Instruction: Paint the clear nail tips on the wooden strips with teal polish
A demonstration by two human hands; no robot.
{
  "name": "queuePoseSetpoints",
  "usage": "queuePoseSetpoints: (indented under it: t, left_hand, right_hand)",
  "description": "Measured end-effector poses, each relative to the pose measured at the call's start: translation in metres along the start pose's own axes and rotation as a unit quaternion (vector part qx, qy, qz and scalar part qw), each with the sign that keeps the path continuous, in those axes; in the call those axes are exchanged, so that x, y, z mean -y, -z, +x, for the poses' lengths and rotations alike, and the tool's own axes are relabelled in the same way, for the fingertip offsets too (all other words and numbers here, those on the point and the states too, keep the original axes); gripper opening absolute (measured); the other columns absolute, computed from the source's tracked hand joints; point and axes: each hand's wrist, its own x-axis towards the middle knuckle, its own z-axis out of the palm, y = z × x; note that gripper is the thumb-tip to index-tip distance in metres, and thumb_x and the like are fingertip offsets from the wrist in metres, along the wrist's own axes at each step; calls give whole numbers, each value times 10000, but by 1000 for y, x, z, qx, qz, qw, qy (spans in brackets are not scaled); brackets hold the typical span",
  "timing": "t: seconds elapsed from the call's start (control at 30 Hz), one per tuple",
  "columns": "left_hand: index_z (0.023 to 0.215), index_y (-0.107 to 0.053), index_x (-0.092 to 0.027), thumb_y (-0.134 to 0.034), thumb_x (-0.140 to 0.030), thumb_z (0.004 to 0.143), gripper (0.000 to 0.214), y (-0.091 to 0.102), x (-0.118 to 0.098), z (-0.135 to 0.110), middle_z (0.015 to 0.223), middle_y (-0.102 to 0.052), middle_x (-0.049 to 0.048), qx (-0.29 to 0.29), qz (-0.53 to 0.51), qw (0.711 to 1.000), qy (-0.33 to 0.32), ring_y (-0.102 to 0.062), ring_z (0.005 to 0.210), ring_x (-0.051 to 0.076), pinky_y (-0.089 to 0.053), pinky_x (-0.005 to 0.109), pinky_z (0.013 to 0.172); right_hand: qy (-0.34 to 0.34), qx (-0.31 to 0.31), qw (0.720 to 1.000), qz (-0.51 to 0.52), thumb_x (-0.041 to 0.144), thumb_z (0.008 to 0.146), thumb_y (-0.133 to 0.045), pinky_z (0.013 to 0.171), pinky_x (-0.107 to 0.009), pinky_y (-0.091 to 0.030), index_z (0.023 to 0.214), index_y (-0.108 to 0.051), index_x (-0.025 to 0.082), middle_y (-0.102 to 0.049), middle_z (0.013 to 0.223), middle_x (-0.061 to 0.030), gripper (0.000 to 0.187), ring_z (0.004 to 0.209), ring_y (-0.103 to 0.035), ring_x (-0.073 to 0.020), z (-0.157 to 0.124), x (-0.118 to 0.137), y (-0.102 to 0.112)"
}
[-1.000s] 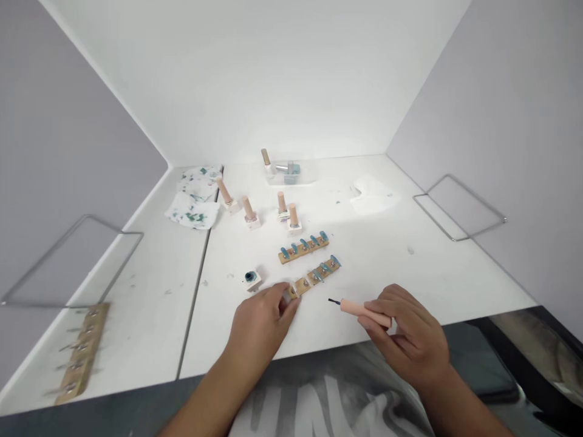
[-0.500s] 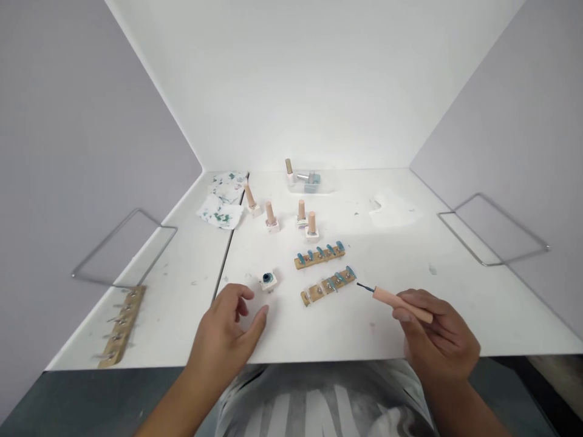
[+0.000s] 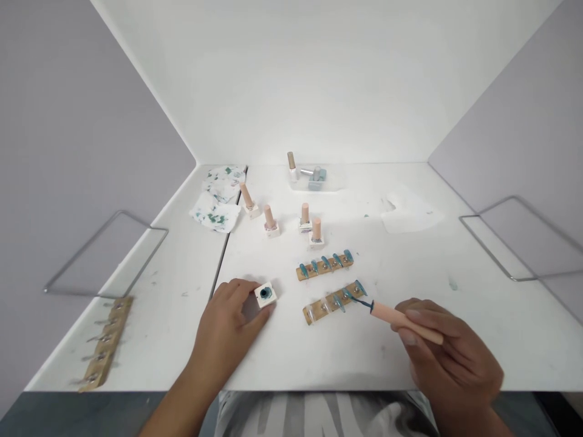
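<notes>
My left hand (image 3: 229, 320) grips a small open white bottle of teal polish (image 3: 265, 295) between thumb and fingers on the white table (image 3: 364, 346). My right hand (image 3: 449, 357) pinches a peach-handled polish brush (image 3: 401, 318). Its dark tip touches the right end of the nearer wooden strip of nail tips (image 3: 334, 301). On that strip the right-hand tips are teal and the left-hand ones look clear. A second wooden strip (image 3: 324, 265), with all its tips teal, lies just behind it.
Several capped peach-topped bottles (image 3: 291, 220) stand mid-table. A clear tray with bottles (image 3: 314, 177) sits at the back. Stained paper towels (image 3: 215, 203) lie back left, a white tissue (image 3: 410, 213) back right. Another wooden strip (image 3: 101, 352) lies at the near left edge. Wire frames (image 3: 519, 237) hang on both side walls.
My left hand let go of the nearer strip, moved left and closed on the open bottle. My right hand carried the brush to the strip's right end.
</notes>
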Motion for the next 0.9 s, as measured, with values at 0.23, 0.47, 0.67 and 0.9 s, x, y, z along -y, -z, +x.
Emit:
queuePoseSetpoints:
  t: [0.23, 0.47, 0.67, 0.9]
  left_hand:
    - [896, -563, -224, -596, -300, 774, 147, 1, 1, -3, 1052, -615, 53, -16, -129, 991, 7, -576, 955, 211, -481, 325, 787]
    - [810, -531, -210, -611, -218, 720, 121, 7, -12, -9, 1063, -664, 64, -35, -238, 971, 5, -604, 1021, 218, -502, 311, 809]
    - [875, -567, -212, -646, -222, 696, 196, 19, -29, -8, 989, -687, 63, 13, -273, 961, -26, -627, 948, 241, -524, 334, 786]
    - [982, -620, -193, -656, -186, 730, 254, 33, -32, -8, 959, -679, 83, 82, -321, 939, -94, -629, 857, 230, -507, 344, 775]
  right_hand:
    - [-22, 28, 999, 23, 34, 730, -589, 607, -346, -513, 1001, -602, 181, -615, 771, -44, 308, 711, -616, -185, -1, -5, -3]
    - [-30, 27, 999, -32, 62, 732, -610, 580, -306, -544, 985, -612, 190, -643, 814, -43, 283, 663, -641, -163, -8, 0, 3]
    - [-47, 55, 997, -7, 112, 760, -603, 559, -293, -552, 999, -609, 213, -664, 804, -37, 260, 668, -667, -173, -7, 11, -4]
    - [-66, 72, 995, 16, 176, 783, -613, 564, -253, -551, 977, -609, 219, -675, 827, -30, 199, 647, -659, -141, 0, 21, -16]
